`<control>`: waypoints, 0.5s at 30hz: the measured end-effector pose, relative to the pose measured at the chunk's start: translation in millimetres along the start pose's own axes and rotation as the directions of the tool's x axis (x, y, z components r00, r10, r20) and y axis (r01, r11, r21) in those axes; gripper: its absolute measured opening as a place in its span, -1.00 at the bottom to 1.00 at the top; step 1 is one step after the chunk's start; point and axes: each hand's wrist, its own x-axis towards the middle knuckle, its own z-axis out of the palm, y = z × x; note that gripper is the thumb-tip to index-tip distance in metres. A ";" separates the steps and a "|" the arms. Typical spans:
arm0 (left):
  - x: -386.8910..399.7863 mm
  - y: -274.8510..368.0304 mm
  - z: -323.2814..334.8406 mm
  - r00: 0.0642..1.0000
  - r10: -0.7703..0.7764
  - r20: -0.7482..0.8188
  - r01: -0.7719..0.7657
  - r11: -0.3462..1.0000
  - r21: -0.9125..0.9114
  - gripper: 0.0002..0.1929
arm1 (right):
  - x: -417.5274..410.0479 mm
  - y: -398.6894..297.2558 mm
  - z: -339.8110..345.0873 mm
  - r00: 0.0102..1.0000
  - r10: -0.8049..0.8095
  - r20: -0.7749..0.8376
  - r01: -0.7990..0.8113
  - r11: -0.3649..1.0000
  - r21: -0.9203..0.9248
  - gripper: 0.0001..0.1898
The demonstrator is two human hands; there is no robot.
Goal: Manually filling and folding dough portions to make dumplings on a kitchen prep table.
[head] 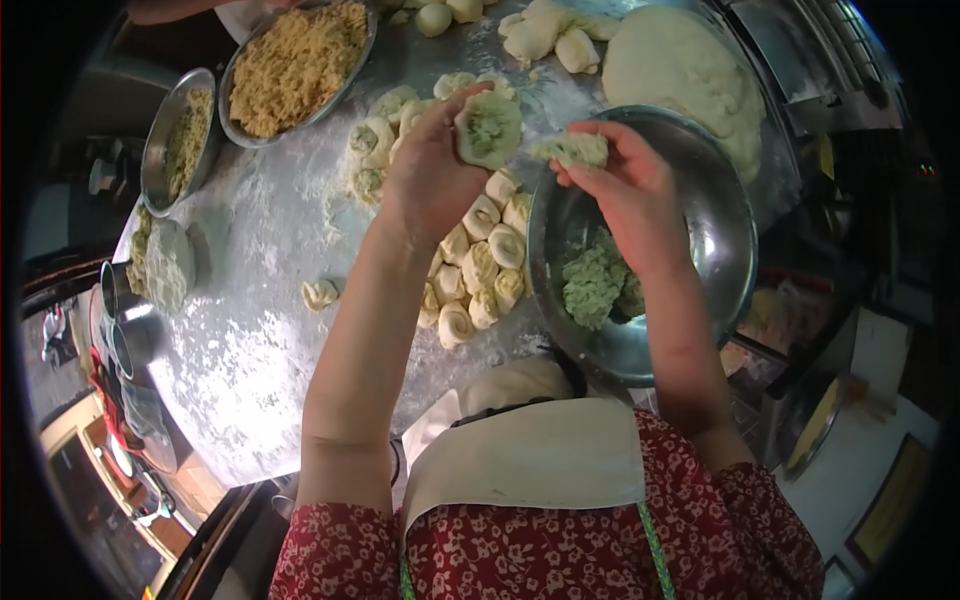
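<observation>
My left hand (431, 169) holds up a flattened dough round (489, 129) with a hollow of green-flecked filling at its centre. Just to its right, my right hand (626, 169) pinches a pale, green-flecked lump (571, 150) between thumb and fingers, apart from the round. Under my right hand and forearm is a large metal bowl (720, 225) holding a mound of green filling (594, 281). Beneath and between my arms lie several small dough pieces (480, 266), some coiled. Beyond my left hand sit several flattened pieces with green centres (367, 139), partly hidden by that hand.
A big dough mass (682, 75) lies behind the bowl, with dough strips (559, 34) beside it. Two metal bowls of crumbly filling (296, 67) (187, 135) stand at the upper left. A floured dough lump (169, 266) is at the table's left edge. Another person's arm (169, 9) shows at top left.
</observation>
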 end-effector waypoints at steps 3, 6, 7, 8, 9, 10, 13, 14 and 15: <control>-12.7 -4.5 13.8 0.992 0.071 -0.108 -0.029 0.938 0.346 -0.66 | 16.1 11.8 15.1 0.997 -0.054 0.048 0.057 0.997 -0.057 -0.67; -17.2 -11.2 9.9 0.996 0.060 -0.068 -0.015 0.850 0.526 -0.66 | 25.4 25.0 21.1 0.993 -0.037 0.108 0.048 0.994 -0.101 -0.67; -16.9 -11.2 5.9 0.996 0.062 -0.071 -0.015 0.850 0.527 -0.66 | 27.2 27.1 22.4 0.992 0.003 0.128 0.011 0.994 -0.110 -0.67; -14.6 -11.3 1.0 0.993 0.090 -0.079 -0.029 0.818 0.574 -0.66 | 27.1 26.7 21.2 0.992 0.005 0.128 0.009 0.994 -0.108 -0.67; -13.5 -10.6 -2.6 0.989 0.117 -0.089 -0.038 0.785 0.618 -0.67 | 25.1 26.1 17.5 0.998 -0.011 0.066 0.020 0.991 -0.136 -0.68; -11.5 -7.2 -6.3 0.989 0.114 -0.094 -0.032 0.787 0.616 -0.67 | 23.2 24.5 11.7 1.000 -0.029 0.002 0.029 0.986 -0.165 -0.69; 2.2 16.9 -24.2 0.932 0.236 -0.274 -0.063 0.853 0.518 -0.70 | 21.3 9.0 -26.7 0.981 -0.110 -0.157 0.099 0.992 -0.077 -0.69; 13.2 30.3 -36.8 0.905 0.266 -0.332 -0.090 0.882 0.462 -0.70 | 17.5 4.3 -37.9 0.982 -0.105 -0.158 0.094 0.993 -0.076 -0.69; 23.5 52.9 -57.9 0.925 0.282 -0.254 -0.146 0.882 0.449 -0.70 | 10.7 -0.9 -43.8 0.984 -0.084 -0.156 0.077 0.996 -0.049 -0.70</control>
